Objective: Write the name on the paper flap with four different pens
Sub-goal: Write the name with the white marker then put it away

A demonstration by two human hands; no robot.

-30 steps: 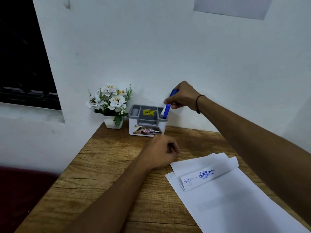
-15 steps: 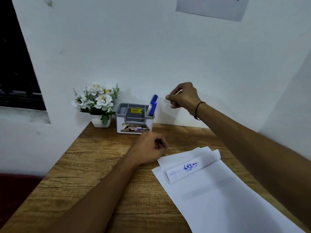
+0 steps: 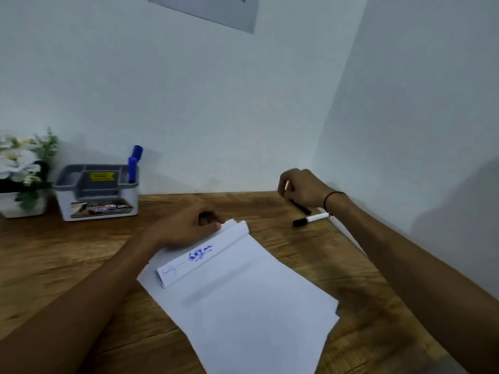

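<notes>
White paper (image 3: pixel 243 306) lies on the wooden desk (image 3: pixel 67 260), its top edge folded into a flap (image 3: pixel 205 256) with two blue scribbles on it. My left hand (image 3: pixel 186 228) rests as a loose fist on the paper's upper edge, thumb against the flap's fold. At the far right, my right hand (image 3: pixel 302 188) curls over the upper end of a black pen (image 3: pixel 303 209) whose lower tip touches the desk. A white marker with a black cap (image 3: pixel 310 220) lies just in front of it. Two blue pens (image 3: pixel 133 163) stand in the grey holder (image 3: pixel 97 194).
A white pot of artificial flowers (image 3: pixel 21 174) stands left of the holder against the wall. A side wall (image 3: pixel 418 157) closes in the desk on the right, close to my right forearm. A sheet (image 3: pixel 213 9) hangs on the back wall.
My right hand left the blue pen in the holder, swung right and came down onto the black pen. My left hand now sits on the paper's folded edge. The view turned right.
</notes>
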